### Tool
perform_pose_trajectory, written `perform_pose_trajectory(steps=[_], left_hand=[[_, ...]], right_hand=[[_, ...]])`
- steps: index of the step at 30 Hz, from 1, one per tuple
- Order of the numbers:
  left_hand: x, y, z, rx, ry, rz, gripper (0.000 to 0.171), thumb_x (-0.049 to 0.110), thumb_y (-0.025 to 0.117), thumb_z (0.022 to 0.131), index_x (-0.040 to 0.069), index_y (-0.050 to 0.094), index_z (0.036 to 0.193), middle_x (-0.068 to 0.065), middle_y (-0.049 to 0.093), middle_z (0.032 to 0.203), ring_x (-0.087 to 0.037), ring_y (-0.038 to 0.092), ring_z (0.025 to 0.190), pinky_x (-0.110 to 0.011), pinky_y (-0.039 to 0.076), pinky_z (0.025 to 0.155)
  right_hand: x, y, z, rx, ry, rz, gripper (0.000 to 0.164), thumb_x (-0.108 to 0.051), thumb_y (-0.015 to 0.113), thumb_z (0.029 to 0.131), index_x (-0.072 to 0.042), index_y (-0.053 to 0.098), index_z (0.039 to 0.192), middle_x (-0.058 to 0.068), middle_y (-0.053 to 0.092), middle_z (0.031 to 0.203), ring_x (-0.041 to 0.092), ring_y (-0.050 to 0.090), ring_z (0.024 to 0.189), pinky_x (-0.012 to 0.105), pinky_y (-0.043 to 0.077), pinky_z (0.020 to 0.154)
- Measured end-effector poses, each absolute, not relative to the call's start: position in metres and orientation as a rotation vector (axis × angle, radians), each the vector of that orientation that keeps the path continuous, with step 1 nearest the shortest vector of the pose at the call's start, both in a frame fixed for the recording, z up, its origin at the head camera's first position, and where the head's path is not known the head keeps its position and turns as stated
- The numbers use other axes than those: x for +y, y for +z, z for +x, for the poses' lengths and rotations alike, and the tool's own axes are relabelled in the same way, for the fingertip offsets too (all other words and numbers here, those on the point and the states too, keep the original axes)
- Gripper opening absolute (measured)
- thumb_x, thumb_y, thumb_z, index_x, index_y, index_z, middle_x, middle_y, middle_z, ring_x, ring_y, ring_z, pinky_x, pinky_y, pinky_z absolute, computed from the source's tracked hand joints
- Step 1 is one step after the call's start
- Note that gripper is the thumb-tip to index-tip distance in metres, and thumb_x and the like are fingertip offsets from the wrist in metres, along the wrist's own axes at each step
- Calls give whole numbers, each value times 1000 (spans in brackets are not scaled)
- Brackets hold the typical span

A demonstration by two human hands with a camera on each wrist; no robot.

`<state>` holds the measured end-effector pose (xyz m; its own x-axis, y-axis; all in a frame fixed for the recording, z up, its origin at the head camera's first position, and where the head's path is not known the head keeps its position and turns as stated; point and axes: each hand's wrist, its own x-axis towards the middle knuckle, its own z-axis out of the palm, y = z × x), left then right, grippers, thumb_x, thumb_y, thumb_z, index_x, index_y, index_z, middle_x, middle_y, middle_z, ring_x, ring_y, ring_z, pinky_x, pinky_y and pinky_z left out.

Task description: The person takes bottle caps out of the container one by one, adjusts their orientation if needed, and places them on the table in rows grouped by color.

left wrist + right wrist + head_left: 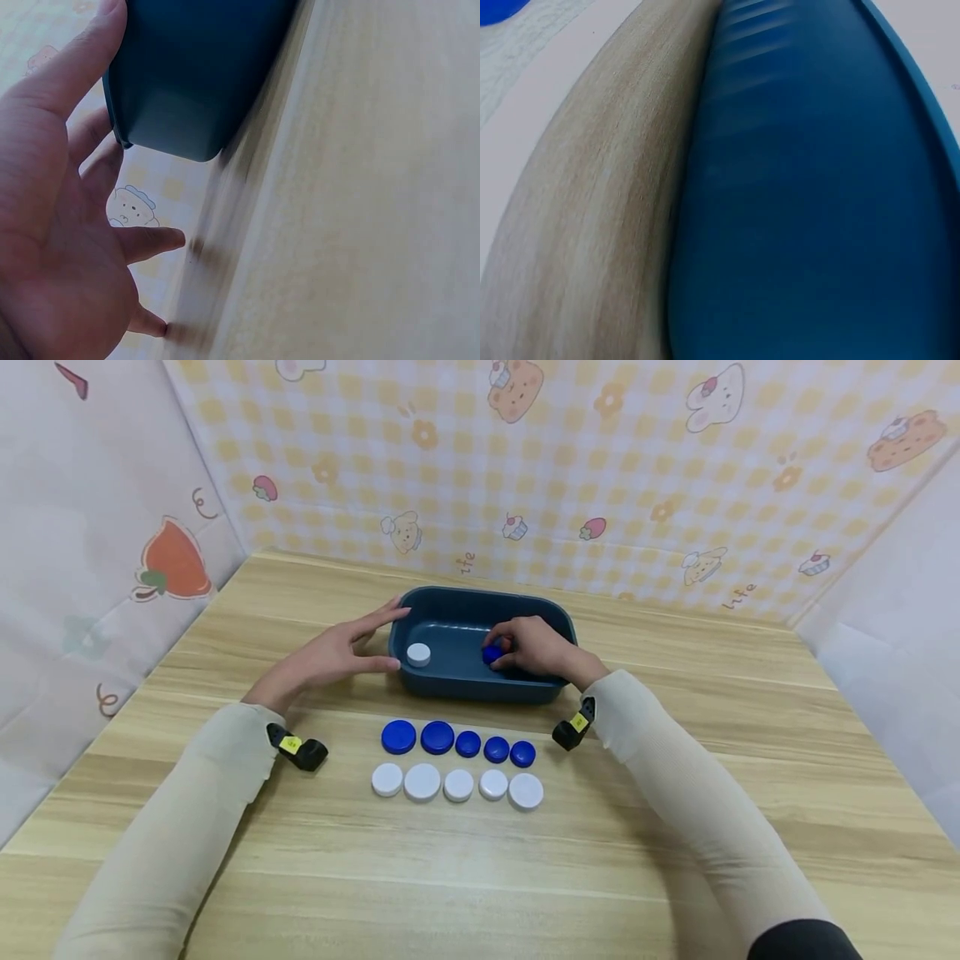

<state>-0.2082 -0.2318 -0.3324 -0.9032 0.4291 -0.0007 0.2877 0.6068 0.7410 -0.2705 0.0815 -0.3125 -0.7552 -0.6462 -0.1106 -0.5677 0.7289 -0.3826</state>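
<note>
A dark blue-green plastic bin [483, 691] stands lengthwise on the table. Inside its right half, my right hand [536, 646] pinches a small blue bottle cap [492, 654] between thumb and fingers, low near the floor. A white bottle cap [418, 654] lies in the bin's left end. My left hand [326, 653] is spread at that end, thumb and forefinger along the rim, the other fingers stretched out below in the left wrist view. The right wrist view shows only the bin's outer wall [802, 187], with the hand hidden.
In front of the bin, several blue caps [437, 737] form a row, with several white caps [422, 782] in a second row nearer me. Sizes vary in both. A patterned cloth [525, 468] hangs behind the wooden table [360, 877].
</note>
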Motion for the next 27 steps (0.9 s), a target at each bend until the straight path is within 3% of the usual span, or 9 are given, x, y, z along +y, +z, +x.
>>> perform_pose_trajectory(steps=[9, 17, 27], left_hand=[[-231, -330, -206, 2640, 1183, 592, 74, 42, 68, 87, 38, 28, 149, 15, 8, 158, -26, 10, 144, -61, 13, 108], [-228, -329, -207, 2623, 1200, 561, 74, 31, 68, 89, 27, 28, 151, 6, 7, 159, -28, 8, 144, -60, 10, 109], [-232, -330, -207, 2630, 1182, 588, 74, 44, 67, 87, 40, 27, 149, 17, 7, 157, -24, 9, 144, -59, 13, 109]], right_hand=[[91, -302, -262, 2693, -591, -1083, 29, -21, 71, 88, -12, 67, 116, 7, 56, 90, 22, 51, 84, 34, 41, 75], [111, -288, -250, 2721, -678, -1187, 32, -19, 73, 86, -13, 66, 117, 4, 58, 98, 19, 52, 83, 31, 45, 75], [143, -260, -217, 2762, -761, -1268, 33, -16, 75, 84, -14, 68, 116, -1, 60, 96, 13, 51, 76, 32, 45, 66]])
